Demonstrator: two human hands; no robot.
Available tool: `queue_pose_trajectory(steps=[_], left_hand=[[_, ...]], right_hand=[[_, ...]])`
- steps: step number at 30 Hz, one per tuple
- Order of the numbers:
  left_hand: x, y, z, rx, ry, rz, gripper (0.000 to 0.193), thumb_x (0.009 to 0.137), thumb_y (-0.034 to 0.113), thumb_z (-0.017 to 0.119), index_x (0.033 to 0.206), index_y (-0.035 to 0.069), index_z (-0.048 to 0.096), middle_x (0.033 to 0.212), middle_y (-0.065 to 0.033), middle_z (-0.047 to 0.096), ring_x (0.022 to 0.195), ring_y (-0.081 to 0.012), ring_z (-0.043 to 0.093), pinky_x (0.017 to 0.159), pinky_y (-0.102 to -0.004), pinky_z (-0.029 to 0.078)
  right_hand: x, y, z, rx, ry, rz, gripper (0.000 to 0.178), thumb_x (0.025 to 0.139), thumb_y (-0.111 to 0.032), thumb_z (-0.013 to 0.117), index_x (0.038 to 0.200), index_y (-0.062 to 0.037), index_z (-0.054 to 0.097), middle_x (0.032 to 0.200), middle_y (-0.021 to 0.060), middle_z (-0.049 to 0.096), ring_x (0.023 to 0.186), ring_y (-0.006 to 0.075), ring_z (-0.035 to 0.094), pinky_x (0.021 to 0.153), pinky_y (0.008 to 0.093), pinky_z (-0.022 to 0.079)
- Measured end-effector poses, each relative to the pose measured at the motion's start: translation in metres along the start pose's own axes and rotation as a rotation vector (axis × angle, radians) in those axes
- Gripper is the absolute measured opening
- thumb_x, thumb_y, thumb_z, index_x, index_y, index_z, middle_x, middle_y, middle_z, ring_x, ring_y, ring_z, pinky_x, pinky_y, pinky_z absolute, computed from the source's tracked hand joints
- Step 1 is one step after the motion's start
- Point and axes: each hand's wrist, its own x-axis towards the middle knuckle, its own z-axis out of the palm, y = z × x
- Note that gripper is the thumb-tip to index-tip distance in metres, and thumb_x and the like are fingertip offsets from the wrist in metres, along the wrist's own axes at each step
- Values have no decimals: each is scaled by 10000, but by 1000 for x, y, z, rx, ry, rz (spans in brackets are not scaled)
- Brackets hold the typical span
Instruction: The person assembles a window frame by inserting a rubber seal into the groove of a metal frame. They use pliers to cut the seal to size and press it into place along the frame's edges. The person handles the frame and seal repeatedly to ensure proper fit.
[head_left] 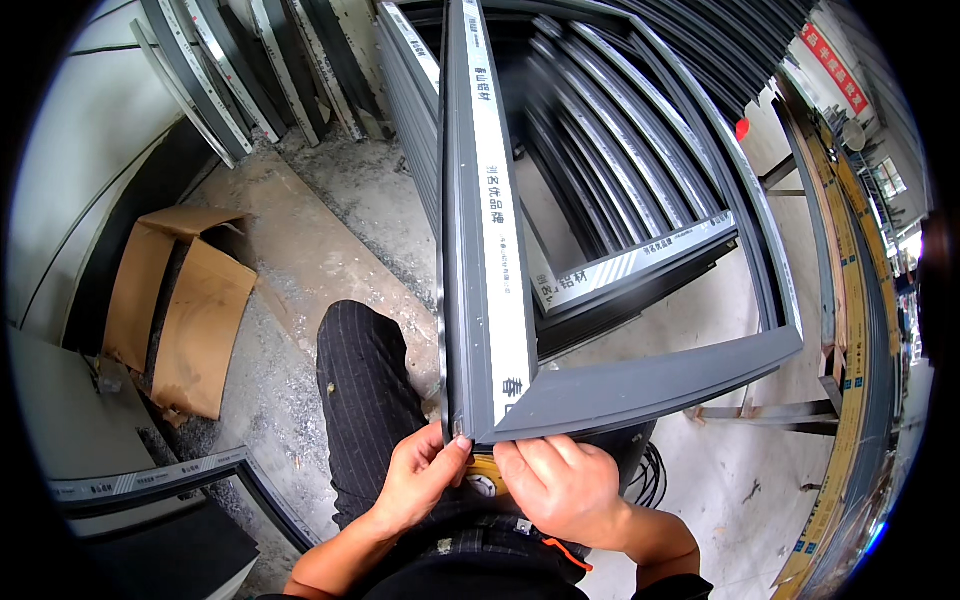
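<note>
Two hands work at one corner of one gray frame (500, 220), which stands straight in front of the seated person, its near left corner just above the lap. The left hand (425, 478) pinches that corner's edge between thumb and forefinger; the right hand (565, 490) is curled up against the underside of the near bar, though from here I can't tell whether it grips or only presses. Two bars meet in a slanted joint at this corner, and one long strip of printed white film (497, 160) runs up the left bar. Between the hands shows one patch of yellow (485, 478), and below the right hand hangs one orange cord (568, 554). Past the frame's opening, several film-covered bars (640, 165) lie in rows. On the floor (330, 225) to the left sits one open cardboard box (205, 325), with several profiles (205, 70) leaning against the wall beyond it and one dark frame corner (250, 470) nearer the person. To the right, one coil of black cable (652, 480) lies beside the lap, and one red banner (833, 67) hangs farther back.
</note>
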Motion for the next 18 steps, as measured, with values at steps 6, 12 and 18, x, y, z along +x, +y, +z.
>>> queue_pose_trajectory(steps=[6,12,18], left_hand=[[1,-8,-1,135,21,72,220,998,212,498,919,18,567,680,39,488,588,-37,419,538,-208,347],[-3,-13,2,-9,27,51,197,961,226,579,954,30,566,769,47,527,659,-33,456,583,-208,390],[0,-22,18,-138,71,81,170,939,209,618,943,44,579,732,13,558,629,-59,490,583,-219,405]], right_hand=[[-4,0,8,-25,61,-11,250,722,-157,620,936,-39,673,842,24,614,719,130,580,503,190,432],[-15,-1,15,19,104,24,265,707,-132,650,956,-59,701,928,39,659,760,156,623,542,211,458],[-20,-3,16,40,121,54,288,706,-122,663,986,-67,703,984,49,662,773,170,633,578,231,477]])
